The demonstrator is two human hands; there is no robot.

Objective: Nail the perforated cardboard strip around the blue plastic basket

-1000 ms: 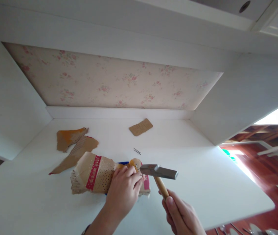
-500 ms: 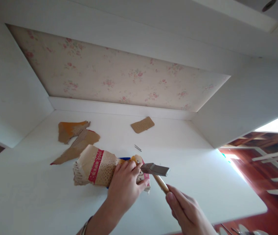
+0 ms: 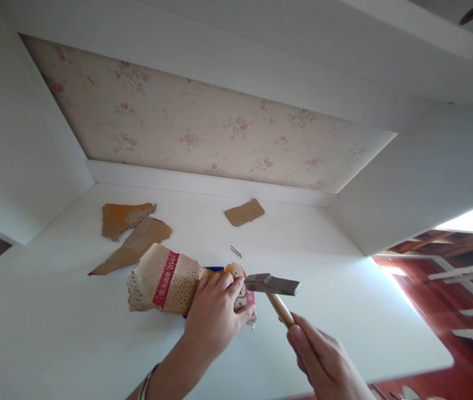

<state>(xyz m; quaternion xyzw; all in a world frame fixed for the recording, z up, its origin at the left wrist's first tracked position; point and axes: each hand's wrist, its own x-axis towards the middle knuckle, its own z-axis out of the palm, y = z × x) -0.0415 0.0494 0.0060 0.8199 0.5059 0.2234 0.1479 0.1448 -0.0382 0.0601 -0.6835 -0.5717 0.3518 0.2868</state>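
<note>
My left hand (image 3: 215,305) is closed over a folded, torn piece of corrugated cardboard (image 3: 182,278) with a pink band and dark dots. Its fingers press on top and the thumb sits along the right part. A blue object (image 3: 214,269) shows under the cardboard, mostly hidden, and a yellow patch (image 3: 233,270) is by the fingertips. Whether a nail stands among those fingers I cannot tell. My right hand (image 3: 317,347) grips the wooden handle of a hammer (image 3: 276,284), whose metal head hovers just right of the left fingertips. Two thin nails (image 3: 236,251) lie beyond.
Torn brown cardboard scraps (image 3: 139,241) lie at the back left of the white table (image 3: 345,311). A small perforated cardboard piece (image 3: 245,212) lies near the back edge. White panels (image 3: 419,166) enclose the sides and top, and white chairs (image 3: 465,294) stand at right.
The hammer head has moved slightly right, away from the left fingertips. My left hand stays on the cardboard, and the whole view has shifted a little.
</note>
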